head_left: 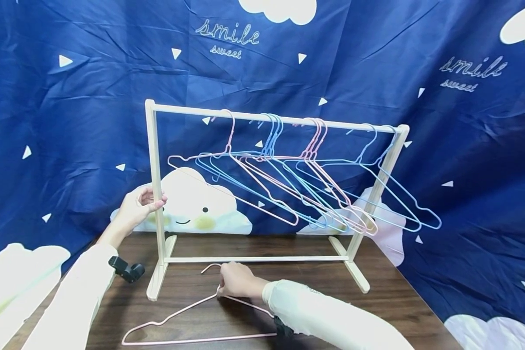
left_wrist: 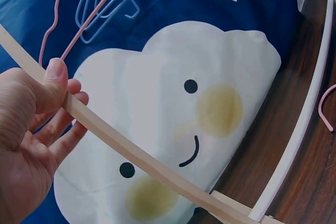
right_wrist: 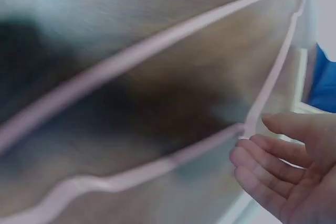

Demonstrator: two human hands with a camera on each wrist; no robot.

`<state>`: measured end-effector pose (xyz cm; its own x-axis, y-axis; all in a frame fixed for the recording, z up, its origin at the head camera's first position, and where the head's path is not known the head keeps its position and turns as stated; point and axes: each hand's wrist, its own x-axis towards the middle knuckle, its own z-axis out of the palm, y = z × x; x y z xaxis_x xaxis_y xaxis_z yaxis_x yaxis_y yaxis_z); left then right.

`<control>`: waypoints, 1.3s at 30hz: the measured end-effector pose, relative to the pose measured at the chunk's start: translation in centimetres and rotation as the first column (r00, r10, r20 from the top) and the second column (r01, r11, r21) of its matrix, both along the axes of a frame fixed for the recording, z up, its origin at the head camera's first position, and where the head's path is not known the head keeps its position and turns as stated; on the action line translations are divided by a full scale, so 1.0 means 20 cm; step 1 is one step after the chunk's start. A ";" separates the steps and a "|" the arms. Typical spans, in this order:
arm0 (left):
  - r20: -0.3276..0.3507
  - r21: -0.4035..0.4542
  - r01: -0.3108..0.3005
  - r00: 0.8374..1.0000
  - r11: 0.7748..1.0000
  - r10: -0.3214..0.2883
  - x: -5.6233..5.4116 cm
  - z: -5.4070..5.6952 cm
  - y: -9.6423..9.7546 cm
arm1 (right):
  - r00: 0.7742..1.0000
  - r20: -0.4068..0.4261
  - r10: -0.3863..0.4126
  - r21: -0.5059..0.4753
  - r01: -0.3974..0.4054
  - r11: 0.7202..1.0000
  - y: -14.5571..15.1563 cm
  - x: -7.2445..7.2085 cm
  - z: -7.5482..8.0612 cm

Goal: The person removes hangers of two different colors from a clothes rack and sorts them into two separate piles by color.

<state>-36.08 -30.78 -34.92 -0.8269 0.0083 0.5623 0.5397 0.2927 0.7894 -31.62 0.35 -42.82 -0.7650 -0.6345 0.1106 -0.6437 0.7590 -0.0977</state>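
Observation:
My left hand (head_left: 135,206) holds the left post (head_left: 159,228) of a pale wooden hanging rack, thumb in front and fingers behind; the left wrist view also shows this grip. In my right hand (head_left: 237,280), the thumb and fingertips pinch a pink clothes hanger (head_left: 201,339) at its neck. Its hook points up and left beyond the hand, and its wide bottom bar faces me, low over the table. The right wrist view shows the fingertips at the hanger's neck (right_wrist: 248,128), partly blurred. My forearm covers the hanger's right end.
Several pink and blue hangers hang from the rack's top bar (head_left: 192,111): a pink hanger (head_left: 230,141) at left, clustered ones in the middle, blue ones at right. The rack stands on a brown wooden table (head_left: 288,282). Behind it hangs a dark blue cloth (head_left: 105,136) with clouds.

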 end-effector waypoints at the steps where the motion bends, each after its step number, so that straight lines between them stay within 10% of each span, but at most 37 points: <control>1: 0.000 0.004 0.002 1.000 1.000 -0.002 0.00 0.00 0.00 | 1.000 -0.002 0.014 0.014 -0.014 1.000 -0.01 0.00 0.05; 10: 0.008 0.005 -0.003 1.000 1.000 0.003 0.00 0.00 0.00 | 0.984 -0.099 0.151 -0.193 -0.168 0.967 -0.04 -0.03 0.76; 18: 0.000 -0.005 -0.008 1.000 1.000 0.008 -0.01 0.00 -0.01 | 0.985 -0.162 -0.058 -0.609 -0.053 0.792 0.05 -0.15 1.24; 28: -0.009 -0.008 -0.005 1.000 1.000 0.005 0.00 0.00 0.00 | 0.973 0.199 -0.117 -0.690 0.224 0.688 0.03 -0.30 1.34; 39: 0.009 -0.023 -0.026 1.000 0.999 0.026 -0.01 0.00 -0.01 | 0.950 0.310 -0.037 -0.781 0.276 0.560 -0.02 -0.36 1.33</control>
